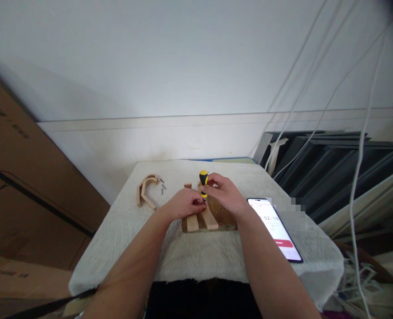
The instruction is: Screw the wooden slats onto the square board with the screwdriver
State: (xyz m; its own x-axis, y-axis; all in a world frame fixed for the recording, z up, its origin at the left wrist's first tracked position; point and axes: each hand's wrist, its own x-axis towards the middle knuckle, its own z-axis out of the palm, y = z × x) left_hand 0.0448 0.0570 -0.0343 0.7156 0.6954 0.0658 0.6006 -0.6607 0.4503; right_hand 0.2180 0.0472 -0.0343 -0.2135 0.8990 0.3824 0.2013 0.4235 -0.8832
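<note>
My right hand (pixel 225 193) grips a short yellow-and-black screwdriver (pixel 203 177), which stands upright with its tip pointing down. Close to that tip, the fingers of my left hand (pixel 183 203) are pinched together; whatever they hold is too small to make out. Beneath both hands are two pale wooden pieces, one on the right (pixel 210 219) under the screwdriver and one on the left (pixel 192 223) partly covered by my left hand. They lie on a darker, worn wooden board (pixel 229 218).
Curved wooden pieces (pixel 143 195) and several screws (pixel 163 186) lie on the cloth-covered table (pixel 123 248) to the left. A phone (pixel 276 230) showing a timer rests at right. Cardboard (pixel 33 177) leans at left; white cables (pixel 356 177) hang at right.
</note>
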